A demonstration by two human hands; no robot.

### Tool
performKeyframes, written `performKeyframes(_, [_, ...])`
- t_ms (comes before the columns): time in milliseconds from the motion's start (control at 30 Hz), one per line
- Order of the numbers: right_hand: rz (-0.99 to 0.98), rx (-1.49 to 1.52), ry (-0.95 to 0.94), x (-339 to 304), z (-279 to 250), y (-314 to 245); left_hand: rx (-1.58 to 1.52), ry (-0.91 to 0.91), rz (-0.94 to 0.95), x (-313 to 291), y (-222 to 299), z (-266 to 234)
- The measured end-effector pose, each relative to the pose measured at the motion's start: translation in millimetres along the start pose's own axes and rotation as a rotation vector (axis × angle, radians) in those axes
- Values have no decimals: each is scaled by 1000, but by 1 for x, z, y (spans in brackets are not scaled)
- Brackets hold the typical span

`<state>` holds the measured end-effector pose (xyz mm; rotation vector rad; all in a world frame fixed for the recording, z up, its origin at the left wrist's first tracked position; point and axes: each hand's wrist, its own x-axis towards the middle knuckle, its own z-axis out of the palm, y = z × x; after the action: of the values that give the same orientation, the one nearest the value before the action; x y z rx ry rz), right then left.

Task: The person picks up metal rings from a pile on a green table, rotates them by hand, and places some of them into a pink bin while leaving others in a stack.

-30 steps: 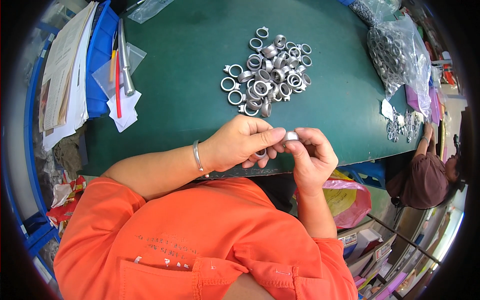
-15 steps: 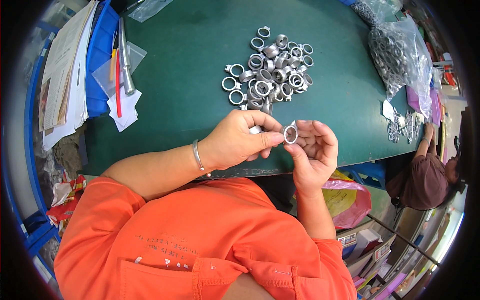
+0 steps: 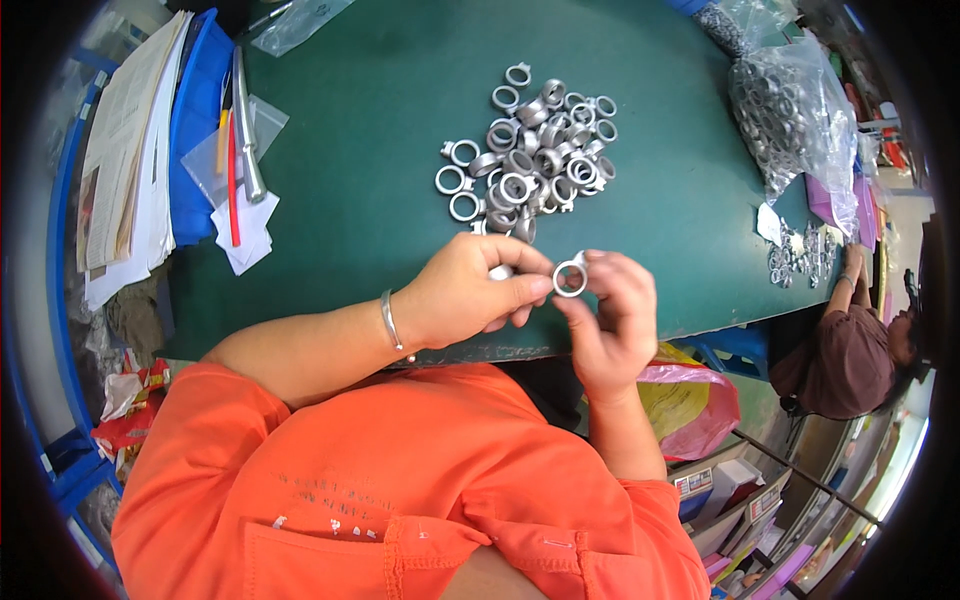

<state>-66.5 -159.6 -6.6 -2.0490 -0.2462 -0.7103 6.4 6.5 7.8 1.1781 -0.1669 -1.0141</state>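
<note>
Between my two hands stands a silver metal ring (image 3: pixel 557 281) with a small lug, its open face turned up toward me. My right hand (image 3: pixel 615 310) pinches it by its right side between thumb and fingers. The thumb and forefinger of my left hand (image 3: pixel 475 285) reach to the ring's left edge. Behind that left forefinger, a second metal ring (image 3: pixel 502 271) shows in part, tucked in the curled fingers and mostly hidden. Just beyond my hands lies a heap of like metal rings (image 3: pixel 548 160) on the green tabletop (image 3: pixel 360 170).
A blue tray (image 3: pixel 190 130) with papers is at the left, beside a red stick (image 3: pixel 234 180) and a metal rod (image 3: pixel 246 130). At the right are a clear bag of metal parts (image 3: pixel 785 115) and scattered small parts (image 3: pixel 800 255). A co-worker (image 3: pixel 840 350) sits at the far right.
My right fingers have closed in around the ring from a more spread pose. The ring has shifted slightly left and turned a little. The whole view has moved slightly.
</note>
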Motion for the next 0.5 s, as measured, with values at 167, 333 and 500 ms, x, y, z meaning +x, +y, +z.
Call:
performKeyframes(167, [-51, 1, -119, 17, -5, -2, -75, 1, -39, -3, 2, 4])
performKeyframes(333, [-378, -378, 117, 97, -70, 7, -217, -19, 34, -4, 2, 0])
performKeyframes(500, [-257, -774, 525, 186, -187, 55, -270, -40, 54, 2, 1, 4])
